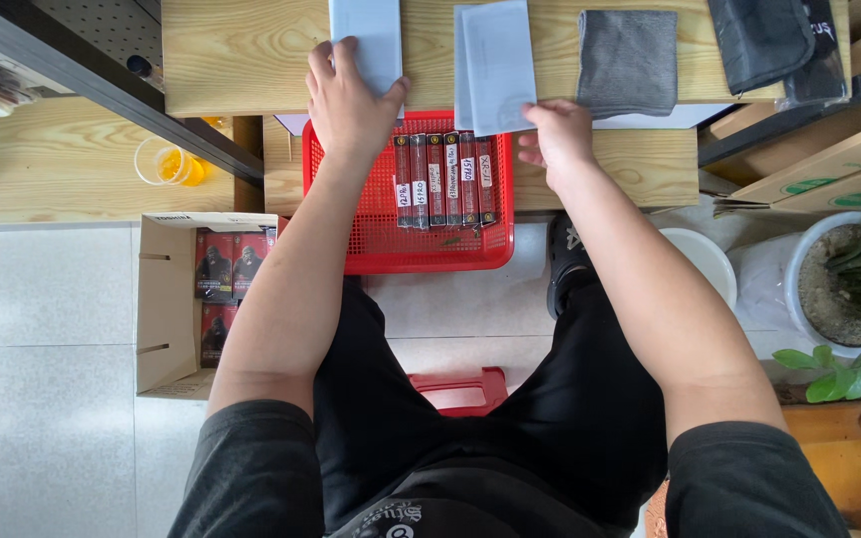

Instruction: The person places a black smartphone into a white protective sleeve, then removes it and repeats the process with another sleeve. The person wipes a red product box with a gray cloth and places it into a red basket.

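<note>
I see my left hand (348, 100) lying flat on a pale blue-grey rectangular paper envelope (367, 38) on the light wooden bench (241, 55), fingers spread and pressing rather than closed around it, the thumb out along its right edge. My right hand (557, 134) rests at the bench's front edge with its grip pinched on the lower corner of a second pale paper envelope (495, 65), which lies slightly tilted and looks smooth and matte, with its flap showing on the left.

Just below both hands sits a red plastic mesh basket (351, 214), square with perforated walls. Inside it, five slim dark red boxes (444, 179) stand packed side by side, each carrying a white handwritten label.

To the right of the second envelope lies one folded grey cloth (628, 62), soft and finely textured. On the floor to my left, an open brown cardboard carton (164, 309) holds three dark printed boxes that I can count. One clear plastic cup (166, 161) with yellow liquid stands on a lower wooden surface nearby.
</note>
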